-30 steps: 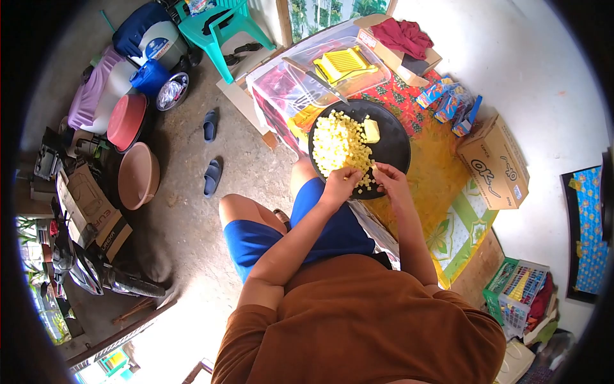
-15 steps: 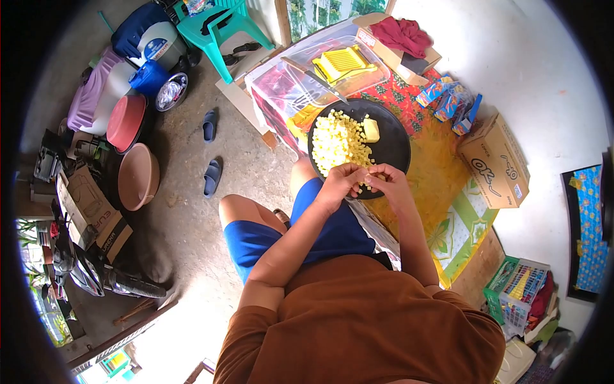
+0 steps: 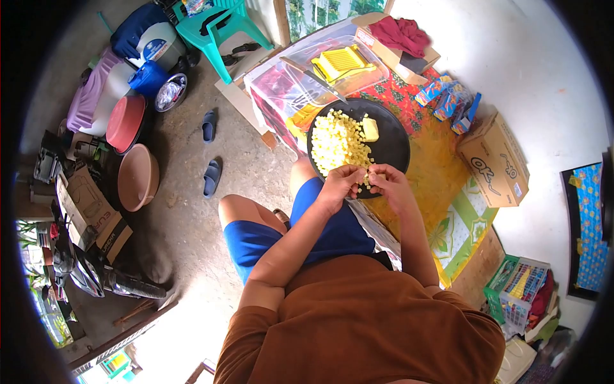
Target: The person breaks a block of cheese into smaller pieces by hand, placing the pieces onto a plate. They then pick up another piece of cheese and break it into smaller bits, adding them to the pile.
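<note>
Over the near edge of a round black tray point(image 3: 391, 144), my left hand point(image 3: 341, 184) and my right hand point(image 3: 391, 185) meet with fingertips pinched together. Small pale-yellow cubes show at and just beneath the fingertips; the exact piece in each pinch is partly hidden. On the tray's left side lies a heap of small pale-yellow cubes point(image 3: 339, 141). A larger pale-yellow block point(image 3: 370, 129) sits to the right of the heap. Behind the tray, a long knife point(image 3: 313, 79) rests across a clear plastic container point(image 3: 272, 83), beside a yellow slotted slicer point(image 3: 343, 64).
Small blue boxes point(image 3: 448, 99) and a cardboard carton point(image 3: 494, 163) stand to the right on the cloth-covered table point(image 3: 425, 173). An open box point(image 3: 400, 57) holding red cloth is at the back. Slippers point(image 3: 212, 178) and basins point(image 3: 138, 177) occupy the floor at left.
The fingertips have shifted slightly, with the right hand's fingers curled a little differently. The heap, the block and the tray look unchanged.
</note>
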Action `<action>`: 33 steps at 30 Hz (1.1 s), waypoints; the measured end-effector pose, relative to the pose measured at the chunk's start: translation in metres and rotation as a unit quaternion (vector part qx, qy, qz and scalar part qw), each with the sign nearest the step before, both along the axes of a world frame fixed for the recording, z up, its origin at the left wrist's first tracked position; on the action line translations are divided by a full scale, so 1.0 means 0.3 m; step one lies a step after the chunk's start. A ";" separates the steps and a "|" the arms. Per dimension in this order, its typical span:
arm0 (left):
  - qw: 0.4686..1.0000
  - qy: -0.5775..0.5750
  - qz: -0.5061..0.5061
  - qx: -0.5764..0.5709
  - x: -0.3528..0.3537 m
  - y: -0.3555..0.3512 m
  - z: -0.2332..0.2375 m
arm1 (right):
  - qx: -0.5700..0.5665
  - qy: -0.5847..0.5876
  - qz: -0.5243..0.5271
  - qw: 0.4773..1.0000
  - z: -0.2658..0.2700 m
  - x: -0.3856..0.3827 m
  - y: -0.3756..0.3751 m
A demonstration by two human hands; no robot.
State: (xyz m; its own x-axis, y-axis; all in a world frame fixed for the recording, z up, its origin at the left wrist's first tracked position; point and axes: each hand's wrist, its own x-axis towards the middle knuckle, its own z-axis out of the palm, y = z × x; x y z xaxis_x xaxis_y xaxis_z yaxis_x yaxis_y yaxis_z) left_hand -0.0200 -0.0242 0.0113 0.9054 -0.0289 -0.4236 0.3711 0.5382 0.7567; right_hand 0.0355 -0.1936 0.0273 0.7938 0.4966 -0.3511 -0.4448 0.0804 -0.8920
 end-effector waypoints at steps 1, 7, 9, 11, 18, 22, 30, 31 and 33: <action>1.000 0.003 0.000 -0.012 -0.001 -0.004 -0.005 | -0.002 -0.021 0.007 1.000 -0.002 -0.003 0.007; 0.996 0.019 0.006 -0.090 -0.008 -0.008 -0.005 | -0.021 -0.018 0.013 1.000 -0.017 -0.002 0.013; 0.995 0.023 0.004 -0.099 -0.005 -0.006 -0.014 | -0.016 -0.012 0.003 1.000 -0.014 0.000 0.012; 0.994 0.024 0.000 -0.104 -0.005 -0.004 -0.020 | -0.002 0.003 -0.015 1.000 -0.013 0.001 0.017; 0.998 0.013 -0.003 0.064 0.005 -0.026 -0.059 | -0.084 -0.041 -0.035 0.995 -0.089 0.023 -0.011; 0.996 0.026 -0.005 0.081 0.002 -0.026 -0.072 | -0.111 -0.049 -0.055 0.991 -0.135 0.031 -0.017; 0.997 0.019 0.001 0.076 0.007 -0.018 -0.072 | -0.147 -0.076 -0.042 0.985 -0.145 0.042 -0.021; 0.997 0.014 0.003 0.076 0.006 -0.014 -0.064 | -0.146 -0.076 -0.048 0.985 -0.140 0.041 -0.016; 0.997 0.009 0.004 0.077 0.004 -0.009 -0.053 | -0.139 -0.061 -0.056 0.987 -0.137 0.042 -0.012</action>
